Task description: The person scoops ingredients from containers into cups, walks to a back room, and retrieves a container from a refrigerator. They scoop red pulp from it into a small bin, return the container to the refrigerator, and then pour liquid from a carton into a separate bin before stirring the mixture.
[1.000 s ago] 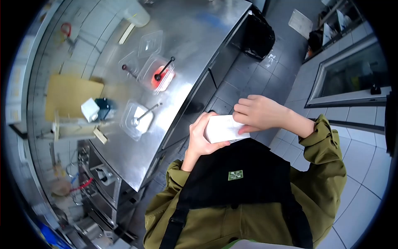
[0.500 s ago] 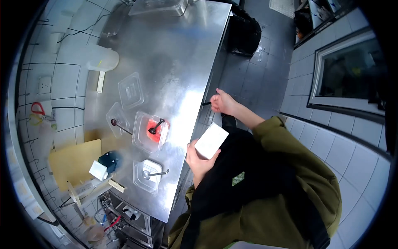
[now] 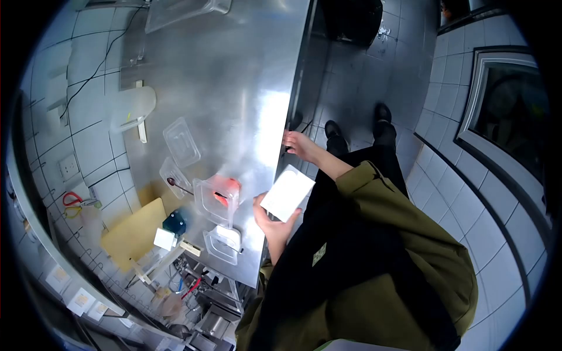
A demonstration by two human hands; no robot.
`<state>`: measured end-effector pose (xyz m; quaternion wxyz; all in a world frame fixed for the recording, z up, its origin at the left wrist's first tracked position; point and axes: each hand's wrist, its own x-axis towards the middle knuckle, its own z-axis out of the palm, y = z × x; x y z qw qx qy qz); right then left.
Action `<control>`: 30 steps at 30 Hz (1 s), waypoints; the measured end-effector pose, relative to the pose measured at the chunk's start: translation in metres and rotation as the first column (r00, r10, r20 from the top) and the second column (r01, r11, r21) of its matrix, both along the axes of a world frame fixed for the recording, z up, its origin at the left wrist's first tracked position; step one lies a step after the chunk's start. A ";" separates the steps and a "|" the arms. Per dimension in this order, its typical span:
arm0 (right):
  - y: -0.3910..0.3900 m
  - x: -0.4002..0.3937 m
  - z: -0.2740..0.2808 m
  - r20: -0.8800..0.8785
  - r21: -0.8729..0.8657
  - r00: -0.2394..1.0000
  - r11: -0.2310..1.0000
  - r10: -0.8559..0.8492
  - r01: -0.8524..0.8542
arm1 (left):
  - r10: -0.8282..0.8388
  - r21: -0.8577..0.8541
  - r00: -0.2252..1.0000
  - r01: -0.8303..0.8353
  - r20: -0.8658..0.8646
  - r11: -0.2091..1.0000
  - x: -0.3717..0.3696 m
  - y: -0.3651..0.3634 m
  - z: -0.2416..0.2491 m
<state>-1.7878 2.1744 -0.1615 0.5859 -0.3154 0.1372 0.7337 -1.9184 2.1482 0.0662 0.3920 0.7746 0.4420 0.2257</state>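
Note:
My left hand [image 3: 274, 227] is wrapped round a white box [image 3: 288, 194] with a flat, plain top, held in front of the black apron [image 3: 304, 248]. My right hand [image 3: 298, 145] is at the edge of the steel table [image 3: 234, 64], its fingers curled by a small dark piece I cannot make out. Nearest the box on the table is a clear plastic tub [image 3: 205, 202] with red food [image 3: 231, 186] in it and a dark utensil. A smaller clear container [image 3: 219, 251] stands closer to the table's end.
Two clear lids [image 3: 181, 142] lie towards the wall, a dark spoon [image 3: 175, 183] on one. Beyond are a yellow cutting board [image 3: 137, 234], a white jug [image 3: 137, 105] and a large clear container [image 3: 187, 11]. A black bag [image 3: 351, 20] sits on the floor.
My right hand has moved left to the table edge. The white box stays in my left hand, slightly lower left. The head view has shifted, and the shoes now show.

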 end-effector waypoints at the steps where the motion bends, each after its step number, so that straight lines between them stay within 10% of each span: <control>1: -0.004 0.008 0.005 -0.029 0.035 1.000 0.999 0.012 -0.011 | 0.020 -0.009 0.999 -0.020 0.030 1.000 0.012 -0.004 0.001; 10: -0.229 0.178 -0.023 0.279 -0.219 0.943 0.968 0.180 -0.120 | 0.192 -0.044 0.966 -0.202 -0.171 0.978 0.148 -0.057 0.005; 14: -0.317 0.346 -0.010 0.768 -0.469 0.564 0.866 0.303 0.172 | 0.055 -0.043 0.940 -0.074 -0.337 0.996 0.218 -0.059 -0.065; 17: -0.327 0.463 -0.026 0.932 -0.331 0.282 0.853 0.229 0.404 | 0.055 -0.114 0.909 -0.111 -0.413 0.987 0.252 -0.053 -0.144; 23: -0.280 0.632 -0.041 0.810 -0.377 -0.249 0.798 0.530 0.470 | 0.218 -0.160 0.947 -0.259 -0.236 0.952 0.263 0.013 -0.327; 30: -0.292 0.681 -0.067 0.831 -0.263 -0.347 0.858 0.434 0.441 | 0.627 -0.060 0.763 -0.626 0.157 0.777 0.268 0.129 -0.411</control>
